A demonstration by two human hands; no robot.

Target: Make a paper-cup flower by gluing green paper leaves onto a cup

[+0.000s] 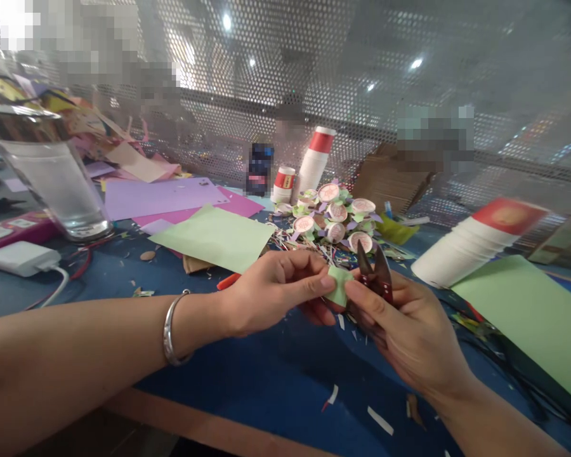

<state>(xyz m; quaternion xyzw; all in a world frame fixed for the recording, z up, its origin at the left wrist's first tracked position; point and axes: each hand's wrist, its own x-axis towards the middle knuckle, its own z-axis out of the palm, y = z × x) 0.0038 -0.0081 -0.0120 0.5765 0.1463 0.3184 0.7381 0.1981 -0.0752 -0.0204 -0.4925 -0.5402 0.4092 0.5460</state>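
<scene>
A small piece of light green paper [339, 285] is pinched between both hands above the blue table. My left hand [280, 289], with a silver bangle at the wrist, grips its left side between thumb and fingers. Thumb and forefinger of my right hand [404, 324] hold its right edge. The same hand also keeps a pair of scissors [375, 270] in its palm, the dark blades spread and pointing up, the handles mostly hidden by the fingers. Just beyond the hands lies a cluster of paper-cup bottoms [335, 216] with green and purple paper strips.
Green sheets [214, 238] and purple sheets [162, 197] lie left of centre. Stacked paper cups [476, 244] lean at right beside another green sheet [528, 317]. A glass bottle [57, 184], white charger [23, 259] and cables stand at left. Scraps litter the blue table [247, 381].
</scene>
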